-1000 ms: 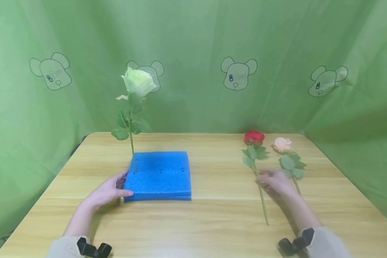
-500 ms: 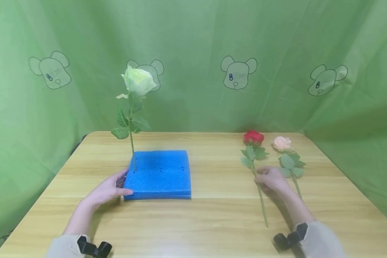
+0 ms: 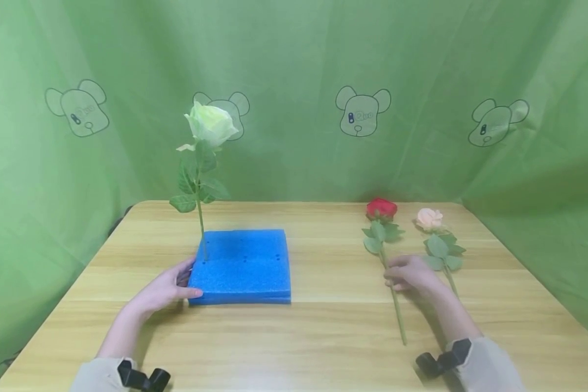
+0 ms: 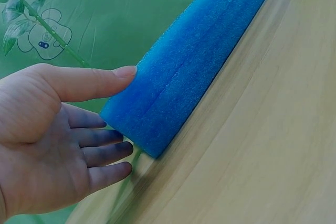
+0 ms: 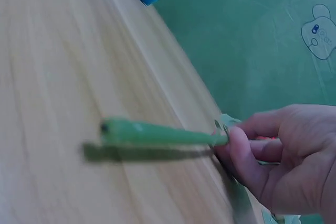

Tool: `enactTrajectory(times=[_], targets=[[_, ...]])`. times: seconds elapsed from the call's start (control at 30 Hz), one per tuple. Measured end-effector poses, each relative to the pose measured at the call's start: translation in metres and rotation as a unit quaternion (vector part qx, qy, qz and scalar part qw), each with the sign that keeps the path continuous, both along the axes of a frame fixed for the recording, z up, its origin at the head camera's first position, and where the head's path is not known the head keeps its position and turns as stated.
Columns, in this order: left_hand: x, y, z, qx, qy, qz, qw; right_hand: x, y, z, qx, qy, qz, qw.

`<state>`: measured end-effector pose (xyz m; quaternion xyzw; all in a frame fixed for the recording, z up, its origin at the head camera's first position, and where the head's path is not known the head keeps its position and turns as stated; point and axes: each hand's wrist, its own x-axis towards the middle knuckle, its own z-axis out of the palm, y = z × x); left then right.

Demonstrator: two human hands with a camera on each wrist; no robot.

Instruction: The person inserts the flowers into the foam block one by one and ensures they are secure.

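A blue foam block point(image 3: 245, 280) with small holes lies on the table, and a white rose point(image 3: 210, 125) stands upright in its left part. At its left end is my left hand point(image 3: 164, 288), fairly straight fingers along the side and the thumb touching the front edge. In the left wrist view, the thumb point(image 4: 94, 83) reaches the foam's edge with the other fingers below. My right hand point(image 3: 411, 274) pinches the green stem of a red rose point(image 3: 382, 209) between thumb and fingers. The stem's cut end point(image 5: 113, 131) points toward the right wrist camera, with its shadow below.
A pink rose point(image 3: 429, 219) lies on the wooden table point(image 3: 323, 337) just right of the red one, its stem partly behind my right forearm. Green curtain point(image 3: 294, 54) with bear-head drawings hangs behind the table and along both sides.
My right hand has closed on the red rose's stem, and the rose has shifted slightly left. The left hand, foam block and white rose stay where they were.
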<state>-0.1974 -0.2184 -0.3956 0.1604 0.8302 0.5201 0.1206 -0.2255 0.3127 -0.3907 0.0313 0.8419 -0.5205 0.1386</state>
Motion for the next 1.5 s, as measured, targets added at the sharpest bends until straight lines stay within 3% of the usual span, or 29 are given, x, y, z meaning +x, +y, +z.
enactTrajectory(times=[0.3,0.5,0.73,1.2,1.5], targets=[[0.000,0.000,0.001,-0.005,0.001,0.000,1.0000,-0.002,0.002,-0.001,-0.054,-0.013,0.028,0.9980],[0.001,0.000,0.001,-0.005,-0.001,0.000,1.0000,-0.004,-0.001,0.001,-0.098,0.007,0.043,0.9942],[0.001,0.000,0.001,-0.011,0.005,0.000,0.9999,-0.001,-0.014,0.012,-0.093,0.046,0.079,0.9914],[0.000,0.001,-0.001,-0.005,0.009,-0.004,0.9999,0.001,-0.039,0.027,-0.134,0.056,0.098,0.9844],[-0.001,0.000,0.000,-0.006,0.003,-0.002,1.0000,-0.001,-0.059,0.041,-0.132,0.079,0.100,0.9831]])
